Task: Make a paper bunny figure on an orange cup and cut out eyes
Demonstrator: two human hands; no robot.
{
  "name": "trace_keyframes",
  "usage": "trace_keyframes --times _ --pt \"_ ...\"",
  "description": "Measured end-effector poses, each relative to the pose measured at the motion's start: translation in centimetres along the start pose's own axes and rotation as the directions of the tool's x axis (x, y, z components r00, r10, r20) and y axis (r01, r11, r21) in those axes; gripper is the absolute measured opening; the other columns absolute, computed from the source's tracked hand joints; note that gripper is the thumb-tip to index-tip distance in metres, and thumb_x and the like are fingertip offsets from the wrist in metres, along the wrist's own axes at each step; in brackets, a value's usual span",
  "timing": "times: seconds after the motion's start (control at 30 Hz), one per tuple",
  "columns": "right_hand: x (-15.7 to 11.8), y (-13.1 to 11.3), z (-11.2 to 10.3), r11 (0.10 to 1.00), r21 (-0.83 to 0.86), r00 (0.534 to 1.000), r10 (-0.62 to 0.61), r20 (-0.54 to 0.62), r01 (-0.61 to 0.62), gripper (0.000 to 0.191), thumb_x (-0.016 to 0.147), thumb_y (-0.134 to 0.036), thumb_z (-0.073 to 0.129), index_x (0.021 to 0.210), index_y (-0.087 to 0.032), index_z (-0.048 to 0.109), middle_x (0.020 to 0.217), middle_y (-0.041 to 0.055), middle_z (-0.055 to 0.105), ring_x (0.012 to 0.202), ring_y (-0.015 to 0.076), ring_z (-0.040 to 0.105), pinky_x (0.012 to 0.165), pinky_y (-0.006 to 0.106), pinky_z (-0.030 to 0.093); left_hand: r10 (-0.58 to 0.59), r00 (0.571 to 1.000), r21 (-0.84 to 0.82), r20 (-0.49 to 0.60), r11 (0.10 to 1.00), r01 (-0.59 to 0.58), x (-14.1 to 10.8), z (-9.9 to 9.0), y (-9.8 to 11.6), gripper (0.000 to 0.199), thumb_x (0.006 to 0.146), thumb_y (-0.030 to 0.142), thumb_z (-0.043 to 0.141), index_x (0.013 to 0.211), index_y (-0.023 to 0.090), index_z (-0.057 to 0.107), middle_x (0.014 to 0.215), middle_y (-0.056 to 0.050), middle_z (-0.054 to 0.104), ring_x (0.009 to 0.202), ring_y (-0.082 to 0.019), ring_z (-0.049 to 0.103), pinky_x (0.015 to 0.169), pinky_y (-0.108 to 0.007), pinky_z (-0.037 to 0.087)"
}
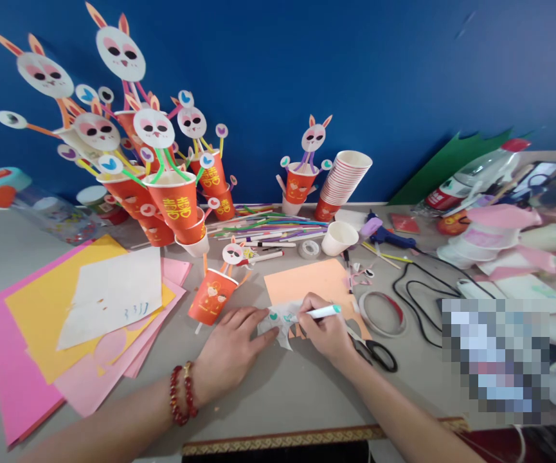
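Note:
My right hand (323, 328) is closed around a white marker with a teal end (323, 312), its tip down on a small white paper piece (282, 333). Teal heart-like shapes are drawn on that paper. My left hand (234, 347) lies flat with its fingertips on the paper's left side. Under the paper's upper part is an orange sheet (306, 276). Just beyond my left hand, a red paper cup (211, 297) with a rabbit face and pipe-cleaner arms leans to one side. Black-handled scissors (381, 355) lie beside my right hand, partly hidden.
Stacked rabbit-decorated cups (171, 199) stand at the back left. Coloured sheets (22, 360) lie at the left. Behind are pipe cleaners (263, 225), a cup stack (345, 180) and a blue glue gun (393, 238). A tape roll (382, 313) and black cable (410, 308) are at right.

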State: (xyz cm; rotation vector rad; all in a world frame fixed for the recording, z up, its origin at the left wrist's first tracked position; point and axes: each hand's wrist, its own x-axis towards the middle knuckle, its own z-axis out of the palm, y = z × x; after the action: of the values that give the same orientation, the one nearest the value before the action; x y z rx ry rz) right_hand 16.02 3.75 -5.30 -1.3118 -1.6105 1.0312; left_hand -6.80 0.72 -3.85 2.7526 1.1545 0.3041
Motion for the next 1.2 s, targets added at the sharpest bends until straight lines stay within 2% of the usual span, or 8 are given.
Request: trace_keyframes --times 0.13,0.3,0.57,0.8,1.2 --pt "-0.14 -0.19 0.05 0.997 0.070 0.999 0.034 -0.029 -0.032 0.017 0.078 -0.018 0.049 0.063 -0.024 0.042 0.045 -0.0079 0.041 0.040 0.0097 0.037 0.042 0.022 0.025 -0.002 1.000 -0.004 0.002 1.000 0.002 -0.04 0.09 -0.06 0.043 0.092 0.017 0.052 0.134 0.030 0.054 0.140 -0.011 0.051 0.122 -0.030 0.048 0.096 -0.048 0.044" --pt "-0.12 -0.11 0.07 0.999 0.029 1.000 0.026 0.006 -0.026 0.017 0.078 -0.018 0.051 0.063 -0.023 0.044 0.047 -0.0076 0.041 0.041 0.0091 0.036 0.042 0.021 0.025 -0.001 1.000 -0.007 -0.004 1.000 0.001 -0.03 0.16 -0.06 0.045 0.091 0.016 0.053 0.134 0.030 0.054 0.140 -0.010 0.052 0.122 -0.030 0.048 0.095 -0.048 0.044" --pt "-0.09 -0.18 -0.03 0.999 0.050 1.000 0.015 -0.013 -0.015 0.019 0.082 -0.019 0.049 0.065 -0.023 0.043 0.048 -0.0065 0.045 0.043 0.0107 0.041 0.044 0.022 0.030 -0.005 1.000 -0.002 -0.026 1.000 0.005 -0.10 0.16 -0.06 0.043 0.091 0.017 0.054 0.133 0.030 0.055 0.139 -0.009 0.053 0.122 -0.029 0.048 0.096 -0.046 0.044" --pt "0.06 0.09 -0.04 0.996 -0.081 1.000 -0.029 0.012 0.030 0.019 0.082 -0.019 0.052 0.064 -0.022 0.046 0.052 -0.0067 0.040 0.047 0.0103 0.036 0.047 0.023 0.027 -0.004 1.000 -0.005 -0.028 1.000 0.004 -0.08 0.19 -0.05 0.042 0.091 0.016 0.053 0.131 0.029 0.056 0.138 -0.009 0.053 0.120 -0.028 0.048 0.096 -0.045 0.043" --pt "-0.15 0.21 -0.01 0.999 -0.034 1.000 -0.004 0.021 0.005 0.020 0.082 -0.017 0.050 0.064 -0.022 0.043 0.051 -0.0071 0.041 0.046 0.0102 0.036 0.046 0.023 0.027 -0.005 1.000 -0.005 -0.018 1.000 0.005 0.05 0.05 0.02 0.043 0.091 0.016 0.053 0.132 0.029 0.055 0.138 -0.010 0.053 0.120 -0.029 0.048 0.096 -0.047 0.043"
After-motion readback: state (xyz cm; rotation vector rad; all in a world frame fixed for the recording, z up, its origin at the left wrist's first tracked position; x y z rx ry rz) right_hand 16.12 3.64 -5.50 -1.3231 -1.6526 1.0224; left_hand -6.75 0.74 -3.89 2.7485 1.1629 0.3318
